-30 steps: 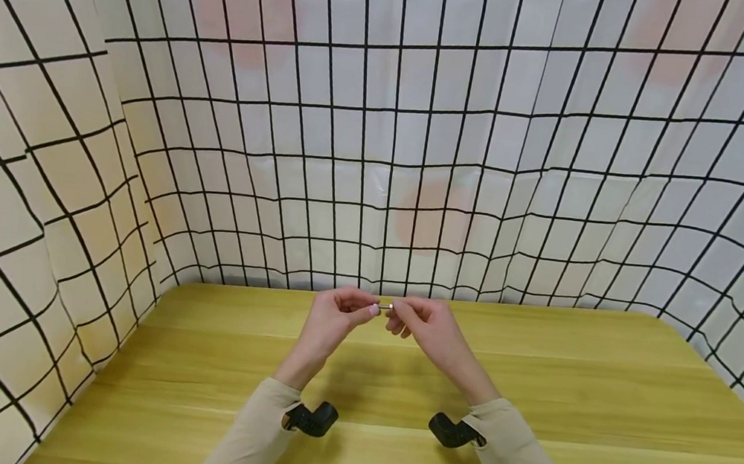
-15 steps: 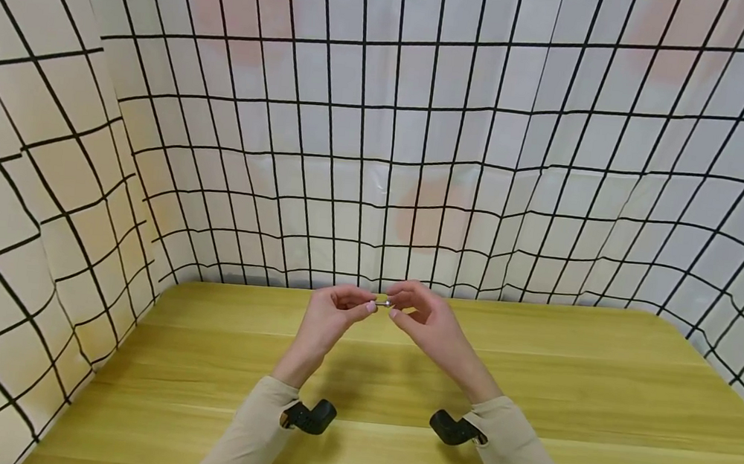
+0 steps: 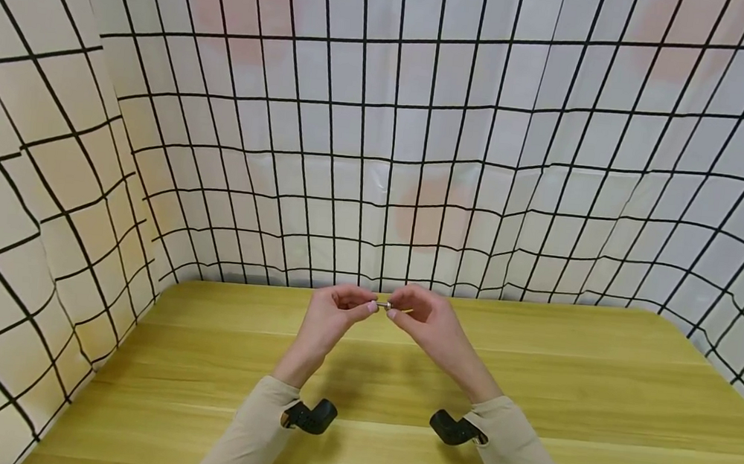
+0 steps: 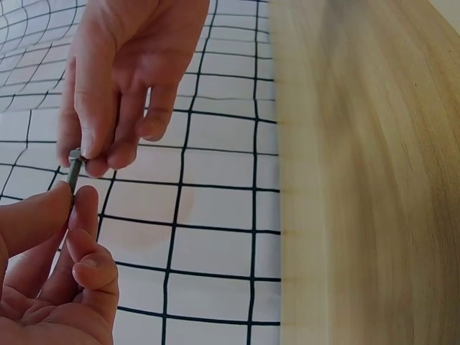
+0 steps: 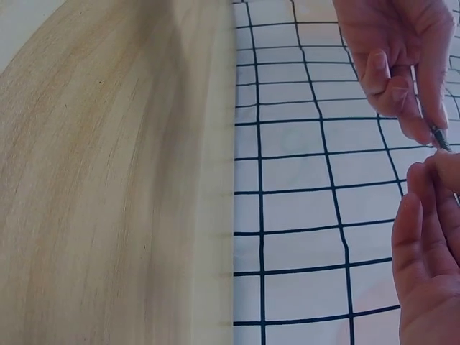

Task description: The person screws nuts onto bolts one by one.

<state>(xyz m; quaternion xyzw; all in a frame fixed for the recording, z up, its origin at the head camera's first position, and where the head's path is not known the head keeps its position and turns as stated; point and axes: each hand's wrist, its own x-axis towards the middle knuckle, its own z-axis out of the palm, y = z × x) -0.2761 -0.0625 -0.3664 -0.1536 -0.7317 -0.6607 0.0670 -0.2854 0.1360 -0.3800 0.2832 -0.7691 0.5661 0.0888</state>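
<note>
A small silver bolt (image 4: 73, 171) spans the gap between the two hands, raised above the table. My left hand (image 3: 330, 321) pinches one end of its threaded shank between thumb and fingers. At the other end sits a hexagonal part (image 4: 76, 154); whether it is the bolt's head or a nut I cannot tell. Thumb and fingertips of my right hand (image 3: 430, 327) pinch that hexagonal end. In the right wrist view only a short piece of the shank shows, the rest being covered by fingers.
A yellow wooden table (image 3: 564, 400) extends below the hands. White sheeting with a black grid (image 3: 382, 128) encloses it at the back and both sides. Black wrist cameras (image 3: 317, 416) stick out from the beige sleeves (image 3: 252, 430).
The right fingers spread off the hexagonal end by half a second ago, showing it more fully, and have since closed in on it again. The left hand has stayed nearly still.
</note>
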